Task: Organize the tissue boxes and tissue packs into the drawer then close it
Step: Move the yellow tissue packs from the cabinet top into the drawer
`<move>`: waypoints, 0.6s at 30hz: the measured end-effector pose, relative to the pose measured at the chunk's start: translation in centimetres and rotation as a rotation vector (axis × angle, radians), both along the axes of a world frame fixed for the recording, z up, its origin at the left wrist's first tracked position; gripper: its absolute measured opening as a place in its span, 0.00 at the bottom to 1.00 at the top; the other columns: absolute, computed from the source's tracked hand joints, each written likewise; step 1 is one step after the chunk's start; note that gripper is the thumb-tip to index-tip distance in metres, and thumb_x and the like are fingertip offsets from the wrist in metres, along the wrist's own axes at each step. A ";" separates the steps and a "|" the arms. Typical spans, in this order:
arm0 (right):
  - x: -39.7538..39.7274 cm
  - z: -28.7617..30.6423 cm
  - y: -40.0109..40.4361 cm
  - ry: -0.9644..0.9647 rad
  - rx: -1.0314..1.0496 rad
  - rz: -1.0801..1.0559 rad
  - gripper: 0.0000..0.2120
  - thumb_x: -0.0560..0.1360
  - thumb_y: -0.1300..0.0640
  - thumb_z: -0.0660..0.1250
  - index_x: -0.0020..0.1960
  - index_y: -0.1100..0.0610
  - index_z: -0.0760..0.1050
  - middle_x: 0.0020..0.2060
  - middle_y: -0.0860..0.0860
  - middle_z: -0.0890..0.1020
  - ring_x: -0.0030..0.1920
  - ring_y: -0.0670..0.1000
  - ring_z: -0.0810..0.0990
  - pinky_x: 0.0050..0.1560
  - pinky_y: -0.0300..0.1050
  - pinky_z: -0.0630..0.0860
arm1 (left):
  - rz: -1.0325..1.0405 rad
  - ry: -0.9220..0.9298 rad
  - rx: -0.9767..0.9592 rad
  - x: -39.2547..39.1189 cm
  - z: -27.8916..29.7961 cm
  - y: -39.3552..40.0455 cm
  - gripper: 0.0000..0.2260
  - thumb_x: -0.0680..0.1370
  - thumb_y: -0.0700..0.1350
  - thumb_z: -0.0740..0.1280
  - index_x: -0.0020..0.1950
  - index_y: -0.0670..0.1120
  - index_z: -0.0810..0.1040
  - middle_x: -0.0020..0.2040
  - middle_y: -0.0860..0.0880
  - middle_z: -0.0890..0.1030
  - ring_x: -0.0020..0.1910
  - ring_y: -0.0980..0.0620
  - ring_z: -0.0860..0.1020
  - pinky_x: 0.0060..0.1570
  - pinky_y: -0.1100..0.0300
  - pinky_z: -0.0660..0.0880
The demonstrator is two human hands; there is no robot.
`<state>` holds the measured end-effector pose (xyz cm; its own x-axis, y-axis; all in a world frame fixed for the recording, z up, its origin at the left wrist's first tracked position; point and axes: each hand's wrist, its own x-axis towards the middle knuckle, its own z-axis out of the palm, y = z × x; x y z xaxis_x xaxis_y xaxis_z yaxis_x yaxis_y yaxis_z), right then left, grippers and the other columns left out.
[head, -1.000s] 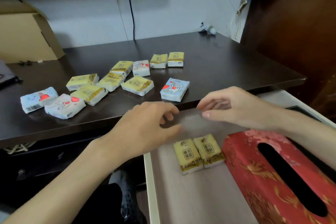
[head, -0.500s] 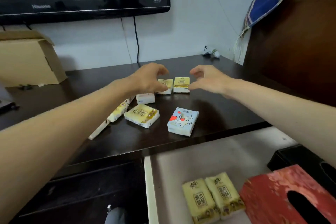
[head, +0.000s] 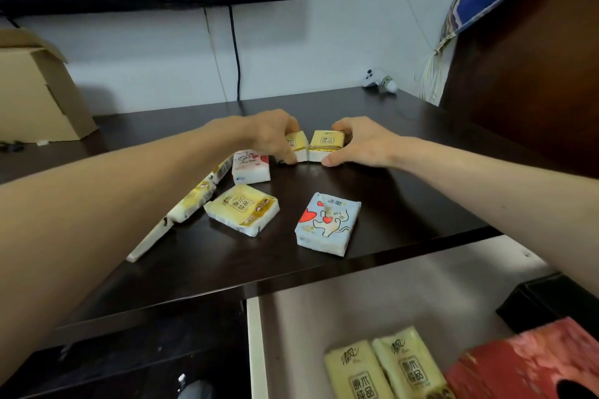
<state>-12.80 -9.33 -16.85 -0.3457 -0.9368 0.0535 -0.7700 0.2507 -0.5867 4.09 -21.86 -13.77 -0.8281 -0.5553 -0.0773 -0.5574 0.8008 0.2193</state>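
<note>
Dark wood makes up the tabletop (head: 405, 197), and below its front edge, at five o'clock in the view, the drawer (head: 372, 295) stands pulled out. Inside it, at the lower right, lies a red tissue box (head: 534, 363), with two yellow packs (head: 385, 369) side by side just left of it. On the table, a blue heart-print pack (head: 328, 223) sits near centre, a larger yellow pack (head: 242, 209) at its nine o'clock, and a white pack (head: 250, 165) farther back.

At twelve o'clock both hands meet over two small gold-topped packs, which touch each other. The left hand (head: 272, 136) curls over the left small pack (head: 296, 146), thumb low at its front; the right hand (head: 363, 144) pinches the right small pack (head: 325, 146), thumb in front, fingers behind.

These packs are probably light and soft, in slick film that dents when squeezed. Gripping across the short sides, gently, should hold them without slipping.
</note>
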 end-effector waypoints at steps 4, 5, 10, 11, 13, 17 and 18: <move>-0.1 0.5 2.2 0.023 -0.034 -0.032 0.45 0.67 0.47 0.82 0.77 0.59 0.67 0.69 0.55 0.77 0.67 0.55 0.77 0.70 0.51 0.71 | 0.030 0.077 -0.006 0.7 0.2 0.8 0.31 0.71 0.53 0.76 0.70 0.44 0.72 0.62 0.46 0.78 0.57 0.47 0.76 0.54 0.54 0.74; -0.2 0.6 3.0 0.019 -0.051 -0.034 0.45 0.67 0.45 0.81 0.77 0.59 0.68 0.69 0.54 0.77 0.67 0.55 0.77 0.70 0.50 0.71 | 0.033 0.112 -0.013 0.9 0.4 1.2 0.31 0.71 0.54 0.76 0.70 0.44 0.72 0.62 0.46 0.77 0.57 0.47 0.76 0.53 0.55 0.74; -0.2 1.5 8.1 -0.036 -0.130 -0.053 0.38 0.67 0.26 0.69 0.67 0.50 0.77 0.60 0.45 0.82 0.61 0.49 0.80 0.65 0.49 0.75 | 0.016 0.341 -0.015 2.3 2.1 5.2 0.29 0.71 0.60 0.73 0.67 0.46 0.75 0.59 0.47 0.79 0.53 0.50 0.76 0.44 0.60 0.71; 0.0 1.5 9.3 -0.060 -0.139 -0.053 0.37 0.66 0.25 0.68 0.64 0.49 0.79 0.58 0.44 0.82 0.60 0.48 0.80 0.65 0.50 0.76 | 0.013 0.375 -0.015 2.7 2.6 6.4 0.29 0.71 0.62 0.72 0.66 0.47 0.75 0.58 0.48 0.79 0.53 0.50 0.76 0.44 0.59 0.72; 0.3 1.2 11.5 -0.130 -0.159 -0.048 0.36 0.65 0.25 0.67 0.64 0.48 0.79 0.58 0.44 0.83 0.61 0.46 0.80 0.66 0.53 0.76 | 0.020 0.434 -0.004 3.6 3.3 9.1 0.30 0.70 0.66 0.70 0.64 0.49 0.77 0.56 0.51 0.79 0.51 0.52 0.77 0.44 0.59 0.73; 1.9 1.0 15.9 -0.202 -0.182 -0.035 0.34 0.65 0.32 0.73 0.66 0.48 0.78 0.57 0.45 0.84 0.58 0.46 0.82 0.65 0.51 0.77 | -0.012 0.472 0.005 5.4 3.8 14.7 0.25 0.71 0.65 0.70 0.62 0.51 0.79 0.54 0.53 0.81 0.51 0.55 0.78 0.48 0.59 0.75; 2.3 0.9 17.2 -0.204 -0.176 -0.019 0.31 0.66 0.35 0.75 0.65 0.47 0.77 0.55 0.44 0.85 0.57 0.44 0.83 0.62 0.48 0.78 | -0.025 0.482 0.003 5.9 3.7 16.1 0.24 0.71 0.65 0.70 0.60 0.52 0.79 0.53 0.54 0.82 0.51 0.55 0.79 0.49 0.58 0.76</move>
